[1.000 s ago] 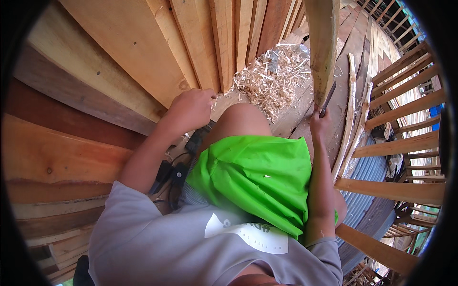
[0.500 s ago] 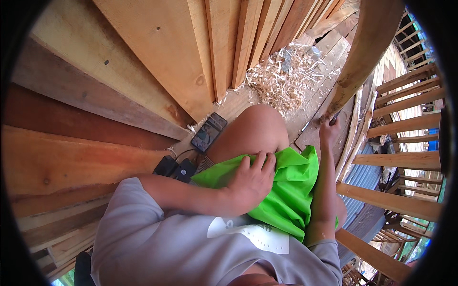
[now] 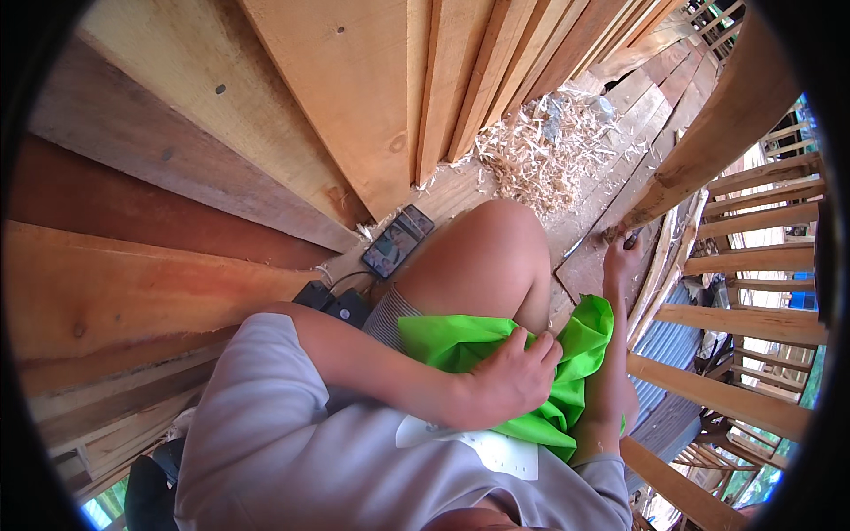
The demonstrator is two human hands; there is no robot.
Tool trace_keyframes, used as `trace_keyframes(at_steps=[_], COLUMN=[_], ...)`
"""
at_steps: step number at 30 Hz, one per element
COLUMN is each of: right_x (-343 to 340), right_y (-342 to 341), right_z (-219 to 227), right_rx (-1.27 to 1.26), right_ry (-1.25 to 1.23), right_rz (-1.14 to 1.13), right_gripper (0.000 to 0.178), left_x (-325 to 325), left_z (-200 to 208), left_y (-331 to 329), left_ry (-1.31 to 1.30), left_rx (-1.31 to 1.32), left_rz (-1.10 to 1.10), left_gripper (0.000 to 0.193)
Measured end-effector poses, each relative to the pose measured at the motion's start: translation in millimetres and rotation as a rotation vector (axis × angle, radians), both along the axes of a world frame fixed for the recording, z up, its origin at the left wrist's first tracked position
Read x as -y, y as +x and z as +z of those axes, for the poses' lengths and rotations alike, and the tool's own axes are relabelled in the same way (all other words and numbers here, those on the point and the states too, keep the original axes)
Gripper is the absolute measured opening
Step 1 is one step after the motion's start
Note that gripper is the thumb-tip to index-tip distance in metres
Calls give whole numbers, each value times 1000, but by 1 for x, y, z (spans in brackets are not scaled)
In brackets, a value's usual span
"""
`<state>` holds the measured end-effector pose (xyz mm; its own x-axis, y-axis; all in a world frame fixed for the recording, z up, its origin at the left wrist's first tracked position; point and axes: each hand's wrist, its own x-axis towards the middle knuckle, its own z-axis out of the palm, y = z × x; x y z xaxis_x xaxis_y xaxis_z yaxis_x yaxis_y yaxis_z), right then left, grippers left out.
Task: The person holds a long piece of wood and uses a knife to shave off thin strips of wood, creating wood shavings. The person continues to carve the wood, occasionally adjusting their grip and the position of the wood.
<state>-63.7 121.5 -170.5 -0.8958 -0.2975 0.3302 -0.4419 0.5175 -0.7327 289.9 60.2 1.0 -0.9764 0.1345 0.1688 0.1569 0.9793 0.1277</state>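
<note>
Bright green cloth (image 3: 443,339) lies bunched across my lap. My left hand (image 3: 513,379) rests on it with curled fingers, closed on a fold of the fabric. My right arm reaches forward to the foot of a curved wooden post (image 3: 699,150). There my right hand (image 3: 622,258) is closed around a small dark object (image 3: 630,239), only part of which shows, so I cannot make out its kind.
Planks (image 3: 336,88) stand along the left. Wood shavings (image 3: 549,146) lie heaped on the board floor ahead. A phone (image 3: 397,242) and black boxes with a cable (image 3: 348,306) are beside my leg. Wooden railing bars (image 3: 744,323) run along the right, with corrugated metal (image 3: 664,332) beyond.
My left hand has shifted right and drawn the cloth along, baring more of my striped shorts. The fingers, flatter before, are now curled into the fabric. The view has swung slightly; my right hand stays by the post.
</note>
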Motion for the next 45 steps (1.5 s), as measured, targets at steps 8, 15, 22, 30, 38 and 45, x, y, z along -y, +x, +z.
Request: trace_keyframes(at_steps=[8, 15, 22, 30, 38, 45], right_x=[-6, 0, -4, 3, -20, -25], right_y=[-8, 0, 2, 1, 0, 23], right_z=[-4, 2, 3, 3, 10, 47], right_rx=[12, -20, -2, 54, 138, 235], right_ry=[18, -15, 37, -96, -262, -174], right_rz=[19, 2, -50, -25, 146, 159], right_gripper=[28, 29, 31, 20, 31, 35], left_x=[1, 21, 52, 77, -20, -55], left_z=[-8, -19, -1, 39, 177, 170], left_y=[-1, -5, -16, -41, -136, -200], left_ry=[83, 215, 259, 131, 362, 540], left_rx=[66, 19, 41, 124, -689, -1286], left_rz=[9, 121, 192, 409, -185, -348], left_gripper=[18, 25, 21, 20, 25, 24])
